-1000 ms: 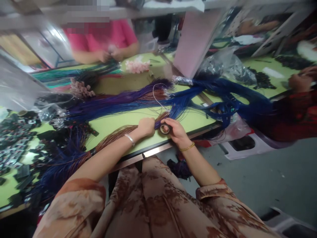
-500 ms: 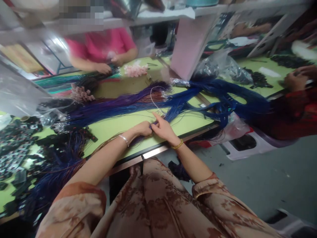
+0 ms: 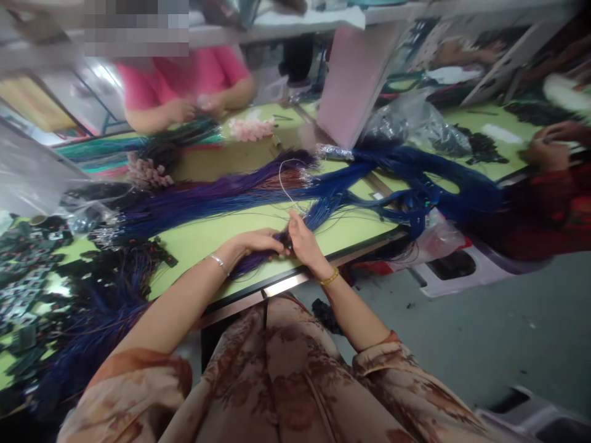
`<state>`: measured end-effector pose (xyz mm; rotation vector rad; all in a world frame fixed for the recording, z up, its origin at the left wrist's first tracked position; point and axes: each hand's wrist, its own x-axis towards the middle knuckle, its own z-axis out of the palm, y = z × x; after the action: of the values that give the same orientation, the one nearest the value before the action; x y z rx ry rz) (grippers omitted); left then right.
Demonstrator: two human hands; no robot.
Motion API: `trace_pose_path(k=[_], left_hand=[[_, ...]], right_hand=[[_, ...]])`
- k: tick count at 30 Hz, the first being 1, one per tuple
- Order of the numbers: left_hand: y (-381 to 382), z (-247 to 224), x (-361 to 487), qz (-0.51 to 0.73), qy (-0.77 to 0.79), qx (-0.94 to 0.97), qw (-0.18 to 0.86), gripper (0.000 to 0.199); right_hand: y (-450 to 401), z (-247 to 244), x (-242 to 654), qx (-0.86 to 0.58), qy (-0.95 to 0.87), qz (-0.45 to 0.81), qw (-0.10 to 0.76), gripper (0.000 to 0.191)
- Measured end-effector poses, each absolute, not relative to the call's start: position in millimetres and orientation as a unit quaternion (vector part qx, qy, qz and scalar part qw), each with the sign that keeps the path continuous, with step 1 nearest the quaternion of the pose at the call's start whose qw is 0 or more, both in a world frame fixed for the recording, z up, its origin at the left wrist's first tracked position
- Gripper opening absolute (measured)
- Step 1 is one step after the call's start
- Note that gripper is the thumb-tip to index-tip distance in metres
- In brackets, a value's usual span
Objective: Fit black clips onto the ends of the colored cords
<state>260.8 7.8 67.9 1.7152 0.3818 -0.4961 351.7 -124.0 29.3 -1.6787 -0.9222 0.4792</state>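
Note:
My left hand is closed on a bundle of purple wires near the table's front edge. My right hand meets it, its fingers wrapped on the same bundle beside a small dark piece. Blue wires run from the hands toward the back right. A thin white wire loops up just behind the hands. Long blue and purple wires lie across the green table beyond them.
Black connectors and more blue wires are heaped at left. Across the table is a person in a pink shirt. Another person's hands are at far right. A pink divider and plastic bags stand behind.
My left hand has loosened and its fingers have stretched along the bundle. My right index finger has drawn in from pointing. A dark piece and more purple wires now show.

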Motion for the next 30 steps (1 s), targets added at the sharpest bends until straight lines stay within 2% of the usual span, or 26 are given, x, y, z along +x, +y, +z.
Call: trace_pose_path(k=[3, 6, 8, 13, 18, 21, 23, 27, 29, 30], left_hand=[[6.4, 70.0, 260.1, -0.208, 0.179, 0.725, 0.632, 0.034], [4.8, 69.3, 261.3, -0.165, 0.209, 0.785, 0.56, 0.051], [5.6, 69.8, 262.2, -0.127, 0.229, 0.823, 0.504, 0.056], [7.1, 82.0, 260.8, -0.085, 0.255, 0.852, 0.45, 0.056], [-0.7, 98.0, 254.7, -0.05, 0.195, 0.864, 0.462, 0.055], [-8.0, 99.1, 249.5, -0.045, 0.196, 0.901, 0.384, 0.049], [-15.6, 94.8, 244.9, -0.051, 0.229, 0.923, 0.304, 0.045], [-38.2, 78.2, 234.1, -0.065, 0.279, 0.936, 0.204, 0.041], [-50.3, 68.8, 229.3, -0.076, 0.285, 0.941, 0.166, 0.039], [-55.7, 64.3, 227.4, -0.079, 0.283, 0.945, 0.146, 0.038]], right_hand=[[-124.8, 23.4, 351.0, -0.686, -0.381, 0.235, 0.573, 0.072], [-134.6, 22.9, 346.6, -0.638, -0.374, 0.308, 0.598, 0.069], [-147.0, 23.5, 342.1, -0.604, -0.377, 0.329, 0.621, 0.062], [-162.7, 14.6, 335.3, -0.602, -0.383, 0.332, 0.616, 0.032], [-118.6, 1.8, 334.9, -0.588, -0.31, 0.331, 0.669, 0.018], [-99.5, 0.2, 332.5, -0.59, -0.274, 0.288, 0.703, 0.018], [-105.4, 2.8, 332.1, -0.63, -0.286, 0.281, 0.665, 0.02], [-151.4, 25.9, 338.7, -0.731, -0.417, 0.228, 0.49, 0.016], [-172.1, 45.9, 343.5, -0.733, -0.487, 0.222, 0.421, 0.022], [-177.2, 56.2, 345.5, -0.725, -0.504, 0.221, 0.415, 0.026]])
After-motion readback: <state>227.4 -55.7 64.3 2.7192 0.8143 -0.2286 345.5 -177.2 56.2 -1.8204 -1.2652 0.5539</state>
